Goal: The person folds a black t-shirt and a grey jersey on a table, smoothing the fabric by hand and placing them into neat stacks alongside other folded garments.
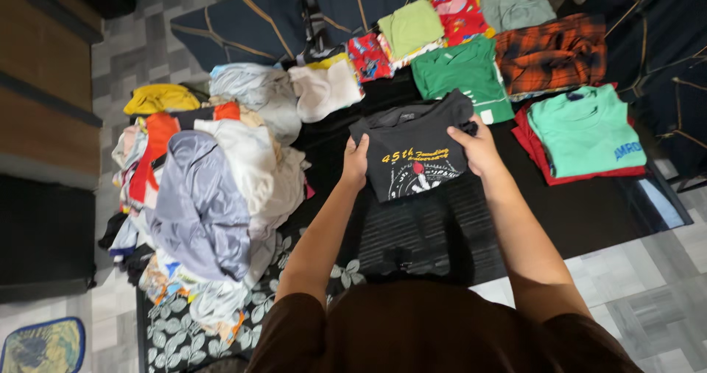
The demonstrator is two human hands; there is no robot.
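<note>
Location: a home floor used for laundry. Grey patterned floor tiles [648,299] surround a dark cloth mat [574,211]; left of it, a mixed unfolded clothing heap [206,196]; above it, folded shirt stacks [582,130].

Laundry heap and folded clothes on a dark mat

A loose heap of unfolded clothes [210,196] lies at the left; beyond it are a folded green shirt [464,75], an orange-and-black plaid shirt [552,53], and a mint-green T-shirt [582,130] stacked on a red garment [532,139], all on the black mat [589,211] over the grey tiled floor [648,299].
</note>
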